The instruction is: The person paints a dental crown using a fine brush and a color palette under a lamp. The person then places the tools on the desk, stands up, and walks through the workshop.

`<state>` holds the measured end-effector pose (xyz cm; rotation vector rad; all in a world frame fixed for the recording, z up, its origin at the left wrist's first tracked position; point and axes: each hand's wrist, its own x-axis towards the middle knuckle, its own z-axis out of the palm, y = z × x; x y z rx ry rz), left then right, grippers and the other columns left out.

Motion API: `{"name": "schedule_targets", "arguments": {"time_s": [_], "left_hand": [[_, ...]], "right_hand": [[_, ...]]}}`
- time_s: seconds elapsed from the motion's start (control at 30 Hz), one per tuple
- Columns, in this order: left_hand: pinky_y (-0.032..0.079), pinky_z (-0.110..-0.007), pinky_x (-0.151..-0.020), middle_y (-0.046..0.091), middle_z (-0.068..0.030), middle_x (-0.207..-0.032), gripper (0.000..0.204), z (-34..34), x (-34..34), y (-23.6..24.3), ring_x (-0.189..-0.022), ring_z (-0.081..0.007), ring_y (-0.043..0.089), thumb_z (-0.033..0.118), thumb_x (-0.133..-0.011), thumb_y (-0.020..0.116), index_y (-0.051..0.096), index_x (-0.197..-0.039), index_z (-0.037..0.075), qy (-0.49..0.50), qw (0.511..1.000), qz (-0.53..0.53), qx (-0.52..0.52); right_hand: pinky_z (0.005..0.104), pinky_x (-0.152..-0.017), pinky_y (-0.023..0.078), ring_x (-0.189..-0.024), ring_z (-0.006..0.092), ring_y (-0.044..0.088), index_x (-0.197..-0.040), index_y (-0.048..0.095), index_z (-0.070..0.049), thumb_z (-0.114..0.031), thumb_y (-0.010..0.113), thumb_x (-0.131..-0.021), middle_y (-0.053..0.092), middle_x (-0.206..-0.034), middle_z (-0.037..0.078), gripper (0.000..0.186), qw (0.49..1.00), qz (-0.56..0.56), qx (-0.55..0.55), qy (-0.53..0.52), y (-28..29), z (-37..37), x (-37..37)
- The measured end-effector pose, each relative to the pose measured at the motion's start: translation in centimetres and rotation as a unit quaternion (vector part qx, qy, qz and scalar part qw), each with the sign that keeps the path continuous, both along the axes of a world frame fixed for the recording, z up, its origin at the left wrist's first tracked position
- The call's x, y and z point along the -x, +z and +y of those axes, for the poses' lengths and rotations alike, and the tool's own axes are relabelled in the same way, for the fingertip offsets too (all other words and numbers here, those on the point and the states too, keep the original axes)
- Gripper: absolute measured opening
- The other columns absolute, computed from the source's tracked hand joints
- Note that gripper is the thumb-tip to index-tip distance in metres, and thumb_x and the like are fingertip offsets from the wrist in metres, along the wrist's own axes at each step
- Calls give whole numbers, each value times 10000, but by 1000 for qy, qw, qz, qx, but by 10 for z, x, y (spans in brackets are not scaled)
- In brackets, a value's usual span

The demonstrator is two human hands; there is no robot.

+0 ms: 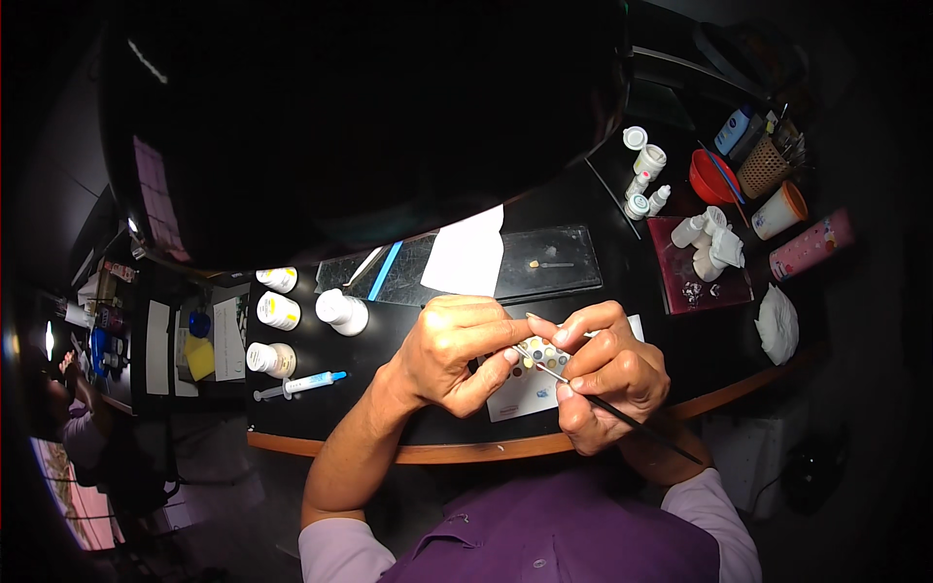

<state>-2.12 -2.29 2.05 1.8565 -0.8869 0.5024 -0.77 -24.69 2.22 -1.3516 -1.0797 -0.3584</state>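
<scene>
My right hand (622, 374) is closed around a thin brush-like tool with a black handle (646, 428). The handle slants down to the right, and its thin end points toward my left fingertips. My left hand (447, 345) pinches something small between thumb and forefinger; the fingers cover most of it. Both hands meet above the near edge of the black table, with fingertips almost touching. Under them lies a white card (510, 403). A small palette with rows of round colour spots (550, 358) shows between the hands, partly covered by them.
White jars (279, 312) and a blue-tipped syringe (303, 385) lie left. Beyond my hands are white paper (468, 255), a blue stick (386, 270) and a dark slab (573, 251). Rightward stand small bottles, a red bowl (711, 185) and crumpled tissue (777, 325). A large black shape (369, 126) overhangs the back.
</scene>
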Motion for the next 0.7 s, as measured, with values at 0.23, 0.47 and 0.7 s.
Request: {"name": "schedule_targets", "arguments": {"time_s": [0.23,0.47,0.7], "left_hand": [[475,-341,-544,613,-84,-636,373,1,0,2,-531,-212,579,32,-745,668,815,-1085,-4,-2,1000,-1,0],[483,-344,-553,619,-93,-646,359,1,-1,3,-543,-221,593,35,-733,669,812,-1058,-18,-5,1000,-2,-7],[481,-343,-561,624,-91,-657,374,1,-2,0,-550,-223,589,46,-720,665,814,-1058,-12,0,1000,-9,-11]], "right_hand": [[396,-811,598,-950,313,697,-835,557,-66,63,680,-746,612,-755,58,199,1000,6,-3,-2,-2,0,0],[576,-1008,637,-999,263,597,-926,566,-62,43,654,-840,602,-797,74,161,999,10,24,34,-1,-6,1],[389,-779,574,-949,309,696,-832,557,-78,29,708,-768,596,-724,43,196,1000,-11,3,12,-2,-4,1]]}}
